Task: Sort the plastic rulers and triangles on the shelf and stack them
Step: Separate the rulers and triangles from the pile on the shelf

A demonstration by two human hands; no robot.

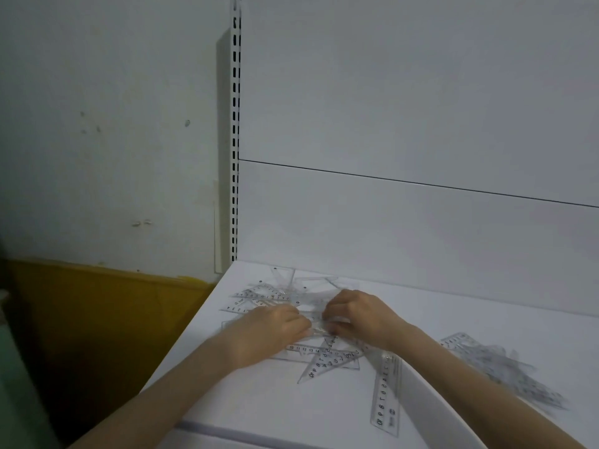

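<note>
Both hands meet over the scattered pile of clear rulers and triangles (282, 293) on the white shelf (259, 400). The right hand (356, 314) curls its fingers on a clear piece (319, 328). The left hand (275, 325) is blurred, so I cannot tell its grip. It is probably best to slide one piece out flat while steadying the rest.

Main heap: messy heap of clear plastic rulers and triangles (275, 294) with black numbers, all lying flat and criss-crossed every which way on the back-left bit of the flat white shelf (259, 403).
Triangle: one clear plastic triangle (327, 362) pokes out of the heap's near side, flat, long point aimed front-left.
Loose ruler: long clear straight ruler (385, 396), flat, running front to back, near end close to the shelf's front edge.
Second bunch: blurry pile of the same clear pieces (505, 371) over on the right, well apart from the heap; honestly can't tell the shapes.
</note>
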